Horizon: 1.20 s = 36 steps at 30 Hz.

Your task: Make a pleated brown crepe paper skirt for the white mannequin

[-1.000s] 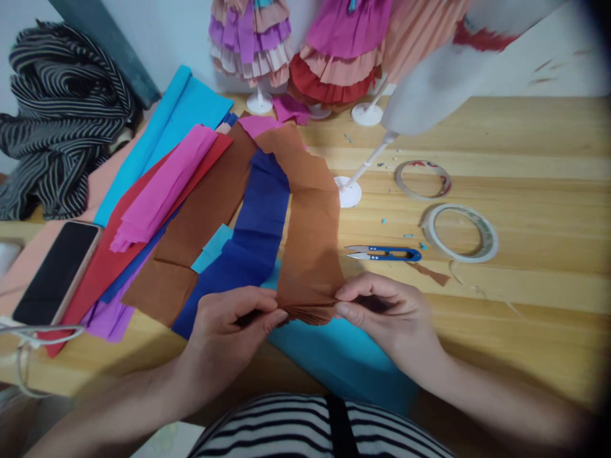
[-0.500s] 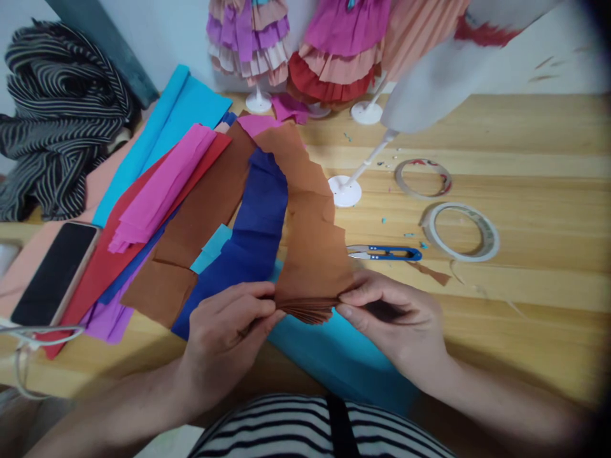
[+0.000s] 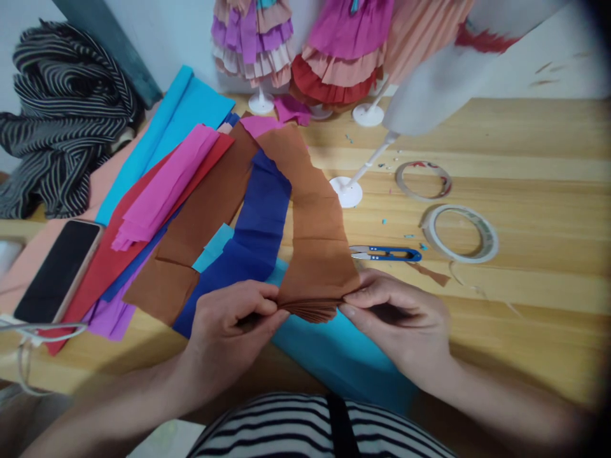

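Note:
A brown crepe paper strip (image 3: 319, 222) runs from the back of the table toward me, its near end folded into a stack of narrow pleats. My left hand (image 3: 233, 324) pinches the left end of the pleats between thumb and fingers. At the right end, my right hand (image 3: 401, 318) grips the same pleats in a thumb-and-finger pinch. Beneath the pleats lies turquoise paper (image 3: 329, 359). Dark blue paper (image 3: 260, 219) spreads left of the strip. Blue-handled thread snips (image 3: 389, 254) rest just beyond my right hand.
Two tape rolls (image 3: 461, 233) lie at the right. A white dress-form stand (image 3: 346, 192) holds a tilted form; ruffled paper skirts (image 3: 346, 60) stand at the back. Pink paper (image 3: 165, 187), red and brown sheets, a phone (image 3: 60, 270) and striped cloth (image 3: 71, 114) occupy the left.
The brown strip beyond the pleats lies flatter and slightly further right. Both hands keep their pinch on the pleats, and the view has shifted slightly.

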Tool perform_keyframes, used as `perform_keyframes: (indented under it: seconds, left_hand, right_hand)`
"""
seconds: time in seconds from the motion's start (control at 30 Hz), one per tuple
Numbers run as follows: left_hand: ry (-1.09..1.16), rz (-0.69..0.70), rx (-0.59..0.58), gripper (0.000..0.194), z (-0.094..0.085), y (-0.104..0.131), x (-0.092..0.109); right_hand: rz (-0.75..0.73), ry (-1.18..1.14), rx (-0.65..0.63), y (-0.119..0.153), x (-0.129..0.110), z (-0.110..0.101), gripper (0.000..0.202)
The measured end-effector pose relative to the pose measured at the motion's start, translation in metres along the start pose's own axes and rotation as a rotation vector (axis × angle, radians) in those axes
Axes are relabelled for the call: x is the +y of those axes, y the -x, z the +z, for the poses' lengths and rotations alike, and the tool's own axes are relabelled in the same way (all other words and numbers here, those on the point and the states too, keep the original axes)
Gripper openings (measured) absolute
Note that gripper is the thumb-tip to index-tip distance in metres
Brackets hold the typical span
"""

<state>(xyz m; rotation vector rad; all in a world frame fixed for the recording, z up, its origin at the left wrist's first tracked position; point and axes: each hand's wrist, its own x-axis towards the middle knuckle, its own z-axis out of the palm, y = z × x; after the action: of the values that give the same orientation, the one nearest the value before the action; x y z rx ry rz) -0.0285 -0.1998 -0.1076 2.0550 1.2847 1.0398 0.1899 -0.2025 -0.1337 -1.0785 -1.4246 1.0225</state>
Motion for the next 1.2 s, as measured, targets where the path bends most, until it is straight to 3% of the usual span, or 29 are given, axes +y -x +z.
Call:
perform_keyframes:
  seconds: [0.23, 0.33, 0.43, 0.57, 0.9, 1.2]
  left_hand:
    - [0.007, -0.026, 0.057, 0.017, -0.001, 0.002, 0.008]
    - [-0.024, 0.115, 0.058, 0.011, -0.002, 0.003, 0.007]
    - [-0.129, 0.314, 0.069, 0.022, -0.002, 0.006, 0.001]
    - [-0.198, 0.409, 0.123, 0.028, 0.001, 0.01, -0.007]
    - [-0.273, 0.412, 0.137, 0.023, 0.001, 0.012, -0.01]
    - [-0.365, 0.409, 0.121, 0.019, -0.001, 0.009, -0.003]
  right_hand:
    - [0.029, -0.033, 0.027, -0.001, -0.008, 0.002, 0.016]
    - [-0.031, 0.001, 0.039, -0.002, -0.011, 0.003, 0.018]
    - [-0.108, 0.066, 0.045, -0.002, -0.014, 0.003, 0.02]
    - [-0.174, 0.148, 0.049, -0.001, -0.014, 0.001, 0.021]
    - [-0.364, 0.35, 0.071, -0.002, -0.009, 0.0, 0.027]
    - [-0.304, 0.358, 0.027, -0.002, -0.002, -0.002, 0.016]
